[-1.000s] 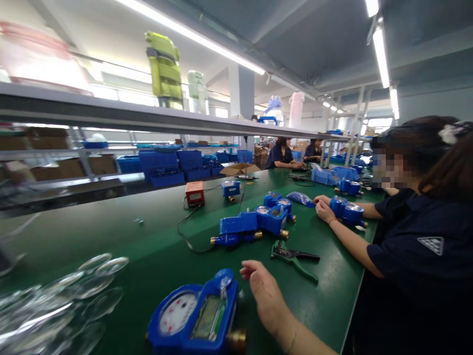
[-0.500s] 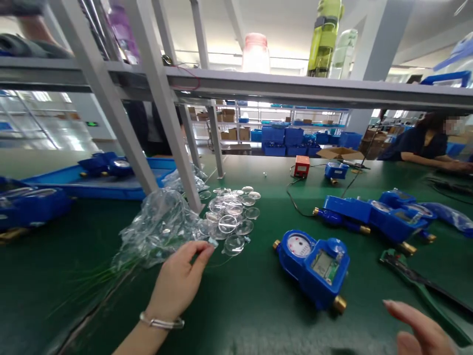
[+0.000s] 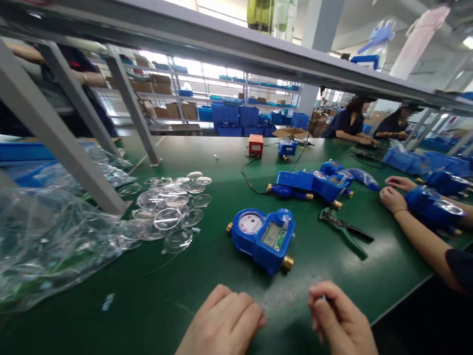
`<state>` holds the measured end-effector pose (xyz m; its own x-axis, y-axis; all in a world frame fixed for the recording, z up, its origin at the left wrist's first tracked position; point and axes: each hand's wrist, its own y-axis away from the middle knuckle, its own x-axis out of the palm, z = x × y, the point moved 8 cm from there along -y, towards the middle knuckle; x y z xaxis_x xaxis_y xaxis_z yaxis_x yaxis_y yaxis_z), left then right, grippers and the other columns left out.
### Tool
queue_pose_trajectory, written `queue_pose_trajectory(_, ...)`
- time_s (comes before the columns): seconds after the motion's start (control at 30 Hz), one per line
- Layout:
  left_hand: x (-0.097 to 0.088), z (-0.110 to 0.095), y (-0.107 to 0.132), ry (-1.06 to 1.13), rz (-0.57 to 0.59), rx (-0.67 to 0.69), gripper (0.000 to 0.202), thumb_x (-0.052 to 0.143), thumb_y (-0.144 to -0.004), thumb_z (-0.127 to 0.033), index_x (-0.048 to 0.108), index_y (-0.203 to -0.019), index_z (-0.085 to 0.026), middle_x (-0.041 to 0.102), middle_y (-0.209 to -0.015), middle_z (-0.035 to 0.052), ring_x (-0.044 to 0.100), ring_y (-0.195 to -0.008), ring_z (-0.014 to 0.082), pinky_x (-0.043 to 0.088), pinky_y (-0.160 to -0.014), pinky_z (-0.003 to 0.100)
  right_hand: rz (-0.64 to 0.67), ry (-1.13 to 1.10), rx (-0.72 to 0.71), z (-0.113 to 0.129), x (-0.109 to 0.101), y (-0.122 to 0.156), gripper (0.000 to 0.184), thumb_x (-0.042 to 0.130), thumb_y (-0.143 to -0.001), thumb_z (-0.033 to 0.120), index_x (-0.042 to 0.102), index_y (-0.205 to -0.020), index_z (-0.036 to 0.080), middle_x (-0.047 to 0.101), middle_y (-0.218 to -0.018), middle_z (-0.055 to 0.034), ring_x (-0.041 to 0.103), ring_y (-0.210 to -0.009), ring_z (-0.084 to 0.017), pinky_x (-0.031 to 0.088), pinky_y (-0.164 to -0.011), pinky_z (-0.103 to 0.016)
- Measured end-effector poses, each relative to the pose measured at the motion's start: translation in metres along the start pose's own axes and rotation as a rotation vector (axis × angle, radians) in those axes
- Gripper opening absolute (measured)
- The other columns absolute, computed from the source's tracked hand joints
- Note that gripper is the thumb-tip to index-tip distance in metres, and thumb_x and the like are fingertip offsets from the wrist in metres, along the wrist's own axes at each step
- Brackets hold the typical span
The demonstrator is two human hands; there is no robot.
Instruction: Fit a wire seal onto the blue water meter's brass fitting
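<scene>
My left hand [image 3: 225, 323] rests on the green table [image 3: 207, 276] at the near edge, its fingers curled under so that anything in them is hidden. Beside it my right hand [image 3: 340, 320] is closed in a pinch, with a tiny pale bit showing at the fingertips that I cannot name. A blue water meter [image 3: 264, 236] with a white dial and brass ends lies just beyond both hands. To its left are several clear round lenses [image 3: 173, 207] spread on the table next to a crumpled clear plastic bag [image 3: 48, 241].
Green-handled pliers [image 3: 345, 231] lie right of the meter. More blue meters [image 3: 314, 182] and a small red box [image 3: 255, 145] with a black cable sit farther back. A co-worker's hands [image 3: 393, 197] hold a meter at right. Grey frame legs [image 3: 74, 153] stand at left.
My left hand has drawn back from the lenses to the near edge and curled up. My right hand has come in beside it and closed. The view has tilted down.
</scene>
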<state>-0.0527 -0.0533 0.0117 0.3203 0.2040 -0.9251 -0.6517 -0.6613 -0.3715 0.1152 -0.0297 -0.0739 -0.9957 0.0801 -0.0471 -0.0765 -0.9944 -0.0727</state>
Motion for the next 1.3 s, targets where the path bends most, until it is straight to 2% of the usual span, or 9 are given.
queue_pose_trajectory(0.17,0.041,0.003,-0.004,-0.060,0.160,-0.001,0.016,0.042,-0.090,-0.015,0.051,-0.079,-0.020,0.057,-0.071,-0.0010,0.052,-0.057,0.0155,0.035,-0.059,0.032,-0.119,0.364,0.036,-0.046,-0.067,-0.015,0.039,0.046,-0.086,0.050,0.057,-0.108,0.019,0.061,-0.079,-0.0062,0.058,-0.068,-0.019,0.048,-0.062,-0.030)
queue_pose_trajectory(0.33,0.055,0.008,-0.007,-0.094,0.161,-0.064,0.016,0.042,-0.089,-0.013,0.053,-0.080,-0.021,0.058,-0.074,-0.0005,0.053,-0.060,0.0172,0.035,-0.061,0.034,-0.335,0.926,-0.266,-0.028,-0.081,-0.025,0.037,0.042,-0.089,0.044,0.063,-0.103,0.017,0.056,-0.108,-0.0163,0.052,-0.101,-0.032,0.041,-0.087,-0.052)
queue_pose_trajectory(0.43,0.049,0.012,-0.006,-0.037,0.059,-0.116,0.016,0.043,-0.090,-0.017,0.054,-0.079,-0.021,0.057,-0.071,-0.0011,0.051,-0.059,0.0171,0.034,-0.060,0.033,-0.378,1.079,-0.585,0.008,-0.043,-0.009,0.030,0.048,-0.088,0.031,0.060,-0.110,0.015,0.047,-0.124,-0.0191,0.044,-0.115,-0.036,0.036,-0.092,-0.057)
queue_pose_trajectory(0.53,0.040,0.012,-0.007,0.061,-0.043,-0.123,0.019,0.041,-0.091,-0.018,0.054,-0.078,-0.021,0.057,-0.070,-0.0012,0.049,-0.058,0.0163,0.034,-0.058,0.031,0.038,0.865,-0.878,0.031,0.025,0.015,0.032,0.046,-0.088,0.020,0.050,-0.120,0.013,0.057,-0.113,-0.0139,0.052,-0.110,-0.025,0.043,-0.094,-0.042)
queue_pose_trajectory(0.6,0.038,0.010,-0.008,0.126,-0.081,-0.108,0.019,0.041,-0.091,-0.017,0.053,-0.077,-0.020,0.056,-0.069,-0.0013,0.048,-0.058,0.0157,0.034,-0.057,0.031,0.167,0.640,-0.842,0.035,0.048,0.022,0.022,0.043,-0.090,0.017,0.052,-0.110,0.014,0.063,-0.091,-0.0072,0.060,-0.086,-0.017,0.050,-0.077,-0.028)
queue_pose_trajectory(0.73,0.037,0.022,-0.004,0.223,-0.128,-0.082,0.011,0.047,-0.089,-0.016,0.055,-0.083,-0.020,0.056,-0.074,-0.0010,0.050,-0.065,0.0146,0.040,-0.061,0.030,0.054,0.503,-0.733,0.032,0.045,0.014,0.013,0.046,-0.089,0.011,0.056,-0.087,0.018,0.055,-0.068,-0.0013,0.052,-0.061,-0.013,0.044,-0.055,-0.023)
queue_pose_trajectory(0.9,0.009,0.080,0.001,0.048,-0.500,-0.192,0.041,0.064,-0.079,-0.022,0.047,-0.117,-0.019,0.038,-0.124,0.0122,0.040,-0.118,0.0294,0.038,-0.096,0.047,-0.081,0.655,-0.836,0.058,0.024,0.005,0.011,0.052,-0.086,0.008,0.059,-0.091,0.014,0.051,-0.072,-0.0043,0.047,-0.066,-0.014,0.041,-0.059,-0.026)
queue_pose_trajectory(1.1,0.040,0.125,-0.025,0.098,-0.165,-0.099,0.051,0.059,-0.084,-0.028,0.038,-0.130,-0.025,0.017,-0.146,0.0112,0.018,-0.135,0.0314,0.029,-0.107,0.050,0.003,0.919,-0.898,0.098,0.039,-0.006,0.011,0.051,-0.087,0.009,0.059,-0.086,0.015,0.050,-0.070,-0.0035,0.042,-0.066,-0.015,0.035,-0.061,-0.029)
queue_pose_trajectory(1.3,0.048,0.117,-0.019,0.048,-0.251,-0.185,0.044,0.054,-0.087,-0.028,0.042,-0.129,-0.028,0.026,-0.141,0.0093,0.033,-0.126,0.0277,0.035,-0.103,0.047,0.262,1.226,-0.900,0.106,0.056,-0.018,0.016,0.044,-0.089,0.011,0.057,-0.083,0.017,0.050,-0.075,-0.0044,0.040,-0.068,-0.018,0.034,-0.063,-0.033)
